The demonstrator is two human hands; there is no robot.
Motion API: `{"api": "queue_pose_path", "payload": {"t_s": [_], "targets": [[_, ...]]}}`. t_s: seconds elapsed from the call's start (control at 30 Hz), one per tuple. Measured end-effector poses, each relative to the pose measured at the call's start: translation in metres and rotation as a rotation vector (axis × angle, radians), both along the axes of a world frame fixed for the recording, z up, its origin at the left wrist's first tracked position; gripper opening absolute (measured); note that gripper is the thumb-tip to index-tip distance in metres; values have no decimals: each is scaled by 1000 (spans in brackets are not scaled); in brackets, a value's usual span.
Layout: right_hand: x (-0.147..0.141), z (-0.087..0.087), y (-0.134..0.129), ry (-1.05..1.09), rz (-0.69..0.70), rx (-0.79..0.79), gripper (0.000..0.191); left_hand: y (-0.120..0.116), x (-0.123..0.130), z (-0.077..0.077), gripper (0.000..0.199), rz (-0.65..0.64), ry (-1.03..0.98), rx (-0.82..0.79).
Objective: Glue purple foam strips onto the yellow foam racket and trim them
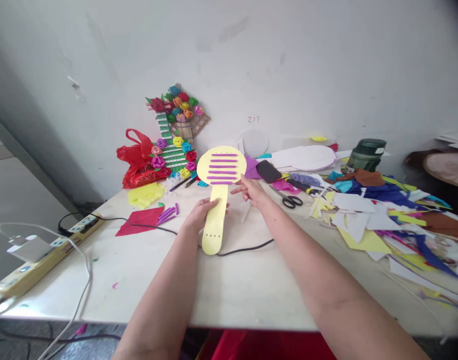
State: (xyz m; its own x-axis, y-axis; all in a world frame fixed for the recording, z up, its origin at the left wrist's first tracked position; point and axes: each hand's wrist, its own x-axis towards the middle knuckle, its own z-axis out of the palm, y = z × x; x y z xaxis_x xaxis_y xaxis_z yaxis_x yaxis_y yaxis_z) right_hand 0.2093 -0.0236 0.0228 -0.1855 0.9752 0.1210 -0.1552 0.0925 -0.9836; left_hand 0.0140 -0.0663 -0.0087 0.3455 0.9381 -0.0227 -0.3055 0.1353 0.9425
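A yellow paddle-shaped piece (pixel 215 215) with a round head and a long handle stands tilted up above the table. Several purple strips (pixel 223 166) lie across its head, and small dark dots mark the handle's lower end and the head's top. My left hand (pixel 203 212) is wrapped round the handle from the left side. At the head's lower right edge is my right hand (pixel 250 191), its fingers apart, the fingertips touching or just beside the edge. Purple rolled sticks (pixel 166 215) lie by a red sheet (pixel 138 221) on the left.
Behind stand a paper-flower decoration (pixel 173 156) and a red bag (pixel 138 160). Black scissors (pixel 292 201) lie right of my hand, near scrap heaps (pixel 358 210) and a green jar (pixel 367 155). A power strip (pixel 44 265) and cables (pixel 247 248) cross the left and middle.
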Motion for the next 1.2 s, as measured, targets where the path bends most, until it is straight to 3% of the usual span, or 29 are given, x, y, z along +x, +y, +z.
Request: {"api": "queue_pose_path", "payload": {"t_s": [0.13,0.27,0.5,0.73,0.93,1.07,1.2], "targets": [[-15,-3,-8,-132,96,-45,35,1,9,-2,39,45,-41,34],[-24,-5,-13,-127,143,11,19,2,14,-6,42,46,-72,79],[-27,-8,-18,-126,78,4,5,1,20,-8,47,89,-37,76],[-31,-16,-8,-143,-3,-23,10,6,18,-17,47,94,3,102],[-33,-17,-8,-109,-38,-24,9,7,18,-14,37,213,95,52],[-30,-16,-7,-204,-60,1,9,8,13,-12,33,291,131,14],[-18,-12,2,-294,-194,24,10,12,5,-16,34,395,96,22]]}}
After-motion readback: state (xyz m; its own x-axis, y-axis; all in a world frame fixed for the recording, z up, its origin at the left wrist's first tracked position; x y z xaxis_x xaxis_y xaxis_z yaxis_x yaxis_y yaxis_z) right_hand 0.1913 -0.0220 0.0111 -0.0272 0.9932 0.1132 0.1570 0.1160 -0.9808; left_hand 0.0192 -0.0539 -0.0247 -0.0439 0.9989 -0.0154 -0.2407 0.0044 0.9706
